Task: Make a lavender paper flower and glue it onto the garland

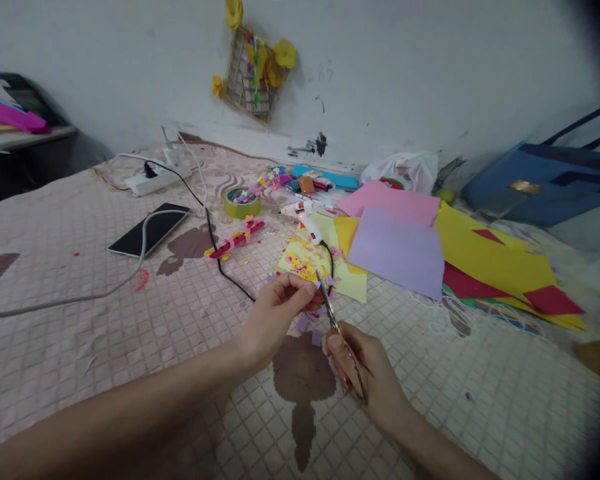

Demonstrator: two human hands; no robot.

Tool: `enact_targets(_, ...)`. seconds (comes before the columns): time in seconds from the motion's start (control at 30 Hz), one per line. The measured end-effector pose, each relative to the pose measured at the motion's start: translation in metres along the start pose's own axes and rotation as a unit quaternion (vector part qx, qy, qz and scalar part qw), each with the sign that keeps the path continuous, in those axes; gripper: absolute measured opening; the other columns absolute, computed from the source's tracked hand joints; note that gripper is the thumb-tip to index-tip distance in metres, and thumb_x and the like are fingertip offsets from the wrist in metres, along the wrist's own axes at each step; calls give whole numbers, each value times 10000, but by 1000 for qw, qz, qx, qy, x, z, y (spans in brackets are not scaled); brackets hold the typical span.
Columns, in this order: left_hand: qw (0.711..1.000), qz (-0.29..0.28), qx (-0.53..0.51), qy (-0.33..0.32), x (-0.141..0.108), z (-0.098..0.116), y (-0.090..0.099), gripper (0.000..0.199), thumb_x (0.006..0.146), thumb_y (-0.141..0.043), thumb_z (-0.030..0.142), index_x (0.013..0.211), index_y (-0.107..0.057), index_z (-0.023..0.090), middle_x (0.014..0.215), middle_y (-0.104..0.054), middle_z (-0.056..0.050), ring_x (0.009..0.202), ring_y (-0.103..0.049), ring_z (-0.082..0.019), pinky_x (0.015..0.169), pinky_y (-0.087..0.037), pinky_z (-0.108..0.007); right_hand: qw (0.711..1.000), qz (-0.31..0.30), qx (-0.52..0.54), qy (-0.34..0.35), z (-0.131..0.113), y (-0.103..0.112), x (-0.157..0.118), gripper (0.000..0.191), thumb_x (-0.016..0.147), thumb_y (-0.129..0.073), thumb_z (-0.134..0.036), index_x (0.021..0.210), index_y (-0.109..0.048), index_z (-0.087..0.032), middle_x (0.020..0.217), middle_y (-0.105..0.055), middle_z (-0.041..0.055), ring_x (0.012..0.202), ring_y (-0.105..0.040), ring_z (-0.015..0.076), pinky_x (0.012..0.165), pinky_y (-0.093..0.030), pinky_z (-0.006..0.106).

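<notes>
My left hand (291,299) pinches a small lilac paper piece (317,285) between thumb and fingers. Wrapped round the handles of a pair of scissors (331,312) is my right hand (361,360); the blades point away from me, right beside the paper piece. Small lilac paper squares (316,338) lie on the cloth just below my hands. Beyond them, yellow and pink paper snippets (303,265) are heaped on a pale yellow sheet (353,285). A white glue gun (310,227) with a black cord rests at the far side of that sheet.
Coloured sheets, among them a lilac sheet (397,250) and a yellow sheet (485,257), spread to the right near a blue bag (545,183). Leftward are a decorated red stick (237,240), a tape roll (241,205), a black phone (150,230) and a power strip (157,180) with trailing cables.
</notes>
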State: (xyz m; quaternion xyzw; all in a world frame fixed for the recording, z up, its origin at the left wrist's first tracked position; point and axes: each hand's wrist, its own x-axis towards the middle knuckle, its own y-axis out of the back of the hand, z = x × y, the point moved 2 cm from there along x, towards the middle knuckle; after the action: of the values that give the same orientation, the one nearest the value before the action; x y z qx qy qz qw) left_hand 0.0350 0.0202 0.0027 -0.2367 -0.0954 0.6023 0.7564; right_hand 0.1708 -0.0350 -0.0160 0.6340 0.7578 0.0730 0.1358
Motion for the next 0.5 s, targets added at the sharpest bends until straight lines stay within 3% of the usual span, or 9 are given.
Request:
enact_targets(0.2, 999, -38, 22, 13, 5, 5, 3, 147, 752, -629, 245, 734, -540, 130, 723, -633, -23, 698, -589, -113, 737, -456, -281, 995, -56, 72, -34, -6, 6, -3, 409, 845, -386, -557, 689, -446, -184, 459, -352, -74, 388, -344, 77, 394, -287, 199)
enact_targets(0.5, 996, -64, 45, 32, 7, 11, 4, 160, 734, -645, 240, 733, -533, 126, 709, -637, -27, 673, -587, -107, 704, -456, -258, 996, -66, 56, -34, -3, 15, -3, 421, 819, -419, -579, 688, -465, -182, 463, -344, -77, 390, -320, 75, 388, -256, 203)
